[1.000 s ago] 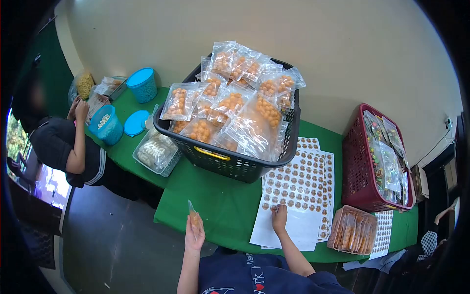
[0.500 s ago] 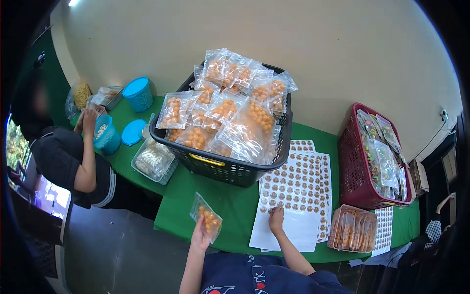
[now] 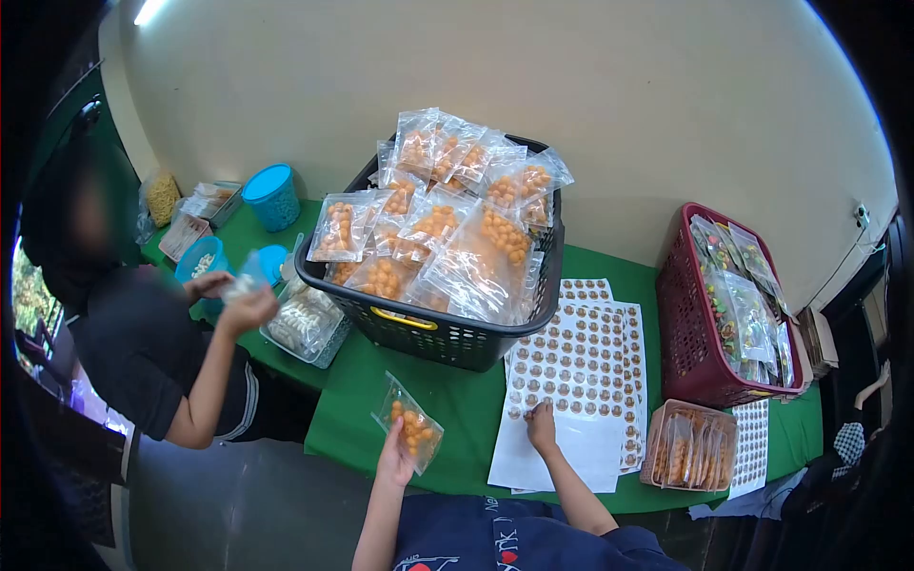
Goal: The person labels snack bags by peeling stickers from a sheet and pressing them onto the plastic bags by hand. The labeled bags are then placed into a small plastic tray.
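Observation:
My left hand (image 3: 397, 464) grips a clear plastic bag of round orange snacks (image 3: 415, 430) by its lower left side, holding it tilted above the table's front edge. On the white sticker sheet (image 3: 562, 457), my right hand (image 3: 541, 430) is closed, its fingertips pinching at a small round sticker in the lowest row. Rows of brown round stickers fill the sheet's upper part, and its lower part is bare white. Behind both hands stands a black basket (image 3: 447, 347) heaped with similar bags of orange snacks (image 3: 433, 224).
A maroon basket (image 3: 671, 333) of colourful packets stands right, behind a pink tray (image 3: 657, 466) of filled bags. At left, a co-worker (image 3: 143, 343) handles a blurred clear bag (image 3: 246, 278) beside blue tubs (image 3: 274, 205) and a clear container (image 3: 305, 328) of white packets.
The co-worker's hands have moved toward the clear container, now with a bag in them. My hands stay nearly in place; the view has shifted slightly.

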`<state>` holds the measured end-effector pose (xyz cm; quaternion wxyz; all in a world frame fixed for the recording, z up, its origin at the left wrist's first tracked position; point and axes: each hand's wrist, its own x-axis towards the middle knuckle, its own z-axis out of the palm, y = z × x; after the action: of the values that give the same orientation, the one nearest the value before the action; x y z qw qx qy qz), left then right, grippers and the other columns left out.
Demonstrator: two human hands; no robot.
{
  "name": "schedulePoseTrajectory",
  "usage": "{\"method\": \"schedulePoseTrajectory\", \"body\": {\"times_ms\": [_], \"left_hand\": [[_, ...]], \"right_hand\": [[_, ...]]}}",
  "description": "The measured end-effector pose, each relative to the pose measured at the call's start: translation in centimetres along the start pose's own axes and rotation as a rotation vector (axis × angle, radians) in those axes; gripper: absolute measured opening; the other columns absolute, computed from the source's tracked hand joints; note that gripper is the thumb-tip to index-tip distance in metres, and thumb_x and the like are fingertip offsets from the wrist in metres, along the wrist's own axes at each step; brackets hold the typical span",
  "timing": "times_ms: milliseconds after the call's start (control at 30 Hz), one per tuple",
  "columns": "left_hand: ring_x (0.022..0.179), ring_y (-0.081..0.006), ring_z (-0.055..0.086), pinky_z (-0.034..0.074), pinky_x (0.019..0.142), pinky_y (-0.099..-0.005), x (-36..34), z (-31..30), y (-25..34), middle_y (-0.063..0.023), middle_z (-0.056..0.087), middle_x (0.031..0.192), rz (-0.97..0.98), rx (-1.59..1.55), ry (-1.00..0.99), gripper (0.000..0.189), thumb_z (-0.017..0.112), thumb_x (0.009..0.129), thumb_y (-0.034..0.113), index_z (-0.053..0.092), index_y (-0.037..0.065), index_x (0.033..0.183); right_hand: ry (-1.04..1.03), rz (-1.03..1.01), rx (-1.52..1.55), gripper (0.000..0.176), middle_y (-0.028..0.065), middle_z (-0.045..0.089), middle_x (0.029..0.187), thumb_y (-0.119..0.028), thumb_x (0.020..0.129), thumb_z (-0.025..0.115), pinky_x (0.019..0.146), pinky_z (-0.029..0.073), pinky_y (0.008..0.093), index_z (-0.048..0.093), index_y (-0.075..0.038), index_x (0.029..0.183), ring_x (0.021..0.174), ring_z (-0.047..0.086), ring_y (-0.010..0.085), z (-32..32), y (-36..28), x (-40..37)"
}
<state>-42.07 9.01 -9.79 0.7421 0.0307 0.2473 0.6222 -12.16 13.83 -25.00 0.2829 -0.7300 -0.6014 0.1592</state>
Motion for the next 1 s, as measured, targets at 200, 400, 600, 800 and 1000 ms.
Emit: {"method": "schedulePoseTrajectory", "body": {"times_ms": [200,400,600,800,1000], "left_hand": [[0.098,-0.0199,0.054,0.045,0.086,-0.0353,-0.7,0.2,0.5,-0.006,0.055,0.105,0.003,0.032,0.046,0.029,0.047,0.089,0.022,0.046,0.009,0.115],[0.097,-0.0198,0.054,0.045,0.086,-0.0351,-1.1,0.0,0.7,-0.0059,0.055,0.104,0.015,0.03,0.088,0.03,0.047,0.089,0.023,0.046,0.01,0.115],[0.095,-0.0183,0.056,0.046,0.085,-0.033,-1.4,-0.8,0.2,-0.007,0.057,0.101,0.034,0.172,0.064,0.027,0.049,0.088,0.02,0.046,0.006,0.111],[0.084,-0.0186,0.06,0.051,0.073,-0.0301,-1.7,0.5,-0.5,-0.0097,0.059,0.091,0.083,0.405,0.023,0.022,0.052,0.087,0.015,0.047,0.003,0.104],[0.086,-0.0177,0.06,0.05,0.077,-0.0308,-1.8,1.7,-1.2,-0.0089,0.058,0.095,0.006,0.547,-0.034,0.027,0.051,0.087,0.017,0.046,0.003,0.109]], "right_hand": [[-0.103,0.035,0.01,0.022,0.0187,0.045,0.09,-0.007,0.073,0.063,0.067,0.042,0.0405,0.044,0.001,0.081,0.077,0.049,0.0349,-0.8,0.1,-0.1],[0.153,0.056,0.102,0.017,0.0152,0.048,0.087,-0.006,0.075,0.061,0.064,0.043,0.0352,0.05,0.0,0.086,0.073,0.05,0.0278,-0.1,-0.1,-1.5],[0.098,-0.042,0.082,0.013,0.0137,0.051,0.084,-0.008,0.08,0.054,0.069,0.042,0.0396,0.051,0.0,0.09,0.08,0.053,0.0314,-1.8,-1.1,-2.6],[0.093,0.053,0.414,0.012,0.0102,0.052,0.082,-0.002,0.077,0.056,0.06,0.044,0.0311,0.052,-0.001,0.088,0.061,0.051,0.0185,-0.1,1.0,-1.9],[0.125,0.015,0.167,0.011,0.0088,0.052,0.082,-0.004,0.076,0.059,0.062,0.043,0.0296,0.053,0.0,0.086,0.067,0.051,0.0178,0.9,1.6,-1.4]]}}
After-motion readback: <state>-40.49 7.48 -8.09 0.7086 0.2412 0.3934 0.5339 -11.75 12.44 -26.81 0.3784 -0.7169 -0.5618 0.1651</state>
